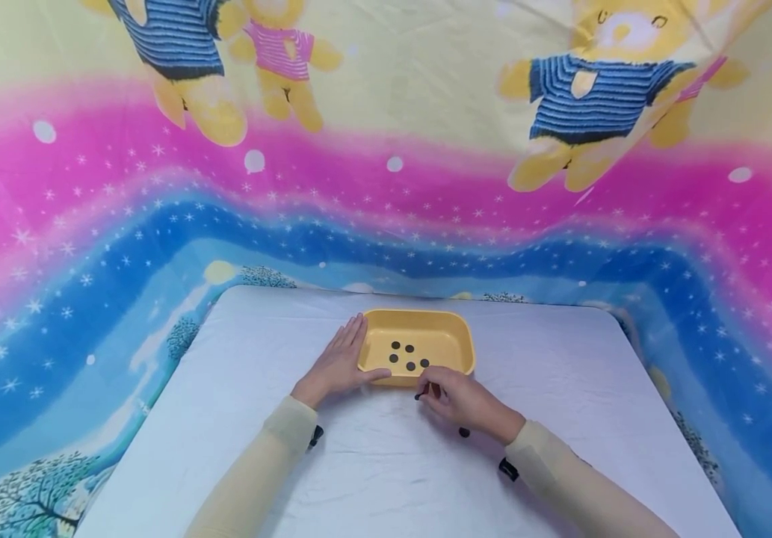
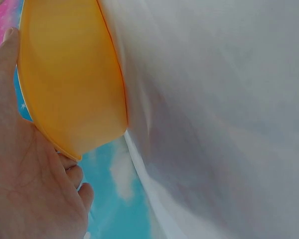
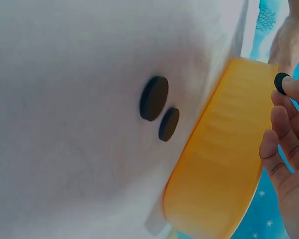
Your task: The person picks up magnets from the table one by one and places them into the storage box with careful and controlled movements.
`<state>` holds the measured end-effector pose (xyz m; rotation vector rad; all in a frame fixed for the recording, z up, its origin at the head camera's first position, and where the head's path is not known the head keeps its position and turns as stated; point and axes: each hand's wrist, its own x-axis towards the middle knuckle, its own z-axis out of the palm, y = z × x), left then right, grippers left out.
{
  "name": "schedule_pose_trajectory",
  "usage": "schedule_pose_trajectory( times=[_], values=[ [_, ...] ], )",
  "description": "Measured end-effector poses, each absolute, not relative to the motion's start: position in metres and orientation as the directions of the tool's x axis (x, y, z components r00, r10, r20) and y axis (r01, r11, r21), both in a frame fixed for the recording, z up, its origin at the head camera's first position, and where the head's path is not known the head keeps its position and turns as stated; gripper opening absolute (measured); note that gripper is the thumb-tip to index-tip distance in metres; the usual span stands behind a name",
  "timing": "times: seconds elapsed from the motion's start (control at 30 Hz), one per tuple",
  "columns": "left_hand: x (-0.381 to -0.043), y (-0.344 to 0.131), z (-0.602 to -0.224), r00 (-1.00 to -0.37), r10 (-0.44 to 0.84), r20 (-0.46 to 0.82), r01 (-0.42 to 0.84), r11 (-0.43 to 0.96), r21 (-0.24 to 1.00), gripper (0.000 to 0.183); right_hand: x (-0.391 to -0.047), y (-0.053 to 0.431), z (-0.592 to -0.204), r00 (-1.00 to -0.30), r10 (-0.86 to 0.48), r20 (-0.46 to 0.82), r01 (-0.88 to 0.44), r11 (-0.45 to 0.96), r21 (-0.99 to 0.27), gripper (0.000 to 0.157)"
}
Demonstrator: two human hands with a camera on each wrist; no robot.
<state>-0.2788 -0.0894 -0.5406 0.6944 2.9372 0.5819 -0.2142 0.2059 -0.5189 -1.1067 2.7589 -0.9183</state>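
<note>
A shallow yellow plastic box [image 1: 415, 379] stands on the white table, with several small black discs [image 1: 409, 349] lying flat on its floor. My left hand [image 1: 338, 366] rests against the box's left end, its fingers straight along the side and its thumb on the front rim. Just in front of the box, my right hand [image 1: 469, 402] pinches one black disc [image 3: 281, 83] between thumb and fingertips, close to the rim. Two more black discs [image 3: 154, 98] lie on the table in the right wrist view; only one shows in the head view, below the right hand.
A white cloth [image 1: 386, 478] covers the table. Behind and around it hangs a colourful curtain [image 1: 392, 202] printed with bears and snowflakes. Each wrist bears a small black fitting [image 1: 509, 469] on its band.
</note>
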Motion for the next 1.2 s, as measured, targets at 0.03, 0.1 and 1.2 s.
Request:
schedule_pose_trajectory(
  times=[0.03,0.1,1.2],
  values=[
    [-0.279,-0.089,-0.541,-0.896,0.444,0.022,0.418,0.826,0.379,0.128,-0.215,0.206,-0.518,-0.747,-0.636,0.192,-0.622,0.568,-0.538,0.019],
    [-0.279,-0.090,-0.541,-0.895,0.445,0.026,0.420,0.823,0.382,0.128,-0.216,0.207,-0.517,-0.753,-0.626,0.202,-0.615,0.563,-0.552,0.019],
    [-0.278,-0.091,-0.542,-0.893,0.449,0.037,0.427,0.820,0.382,0.128,-0.261,0.211,-0.514,-0.898,-0.408,0.164,-0.392,0.575,-0.718,0.011]
  ],
)
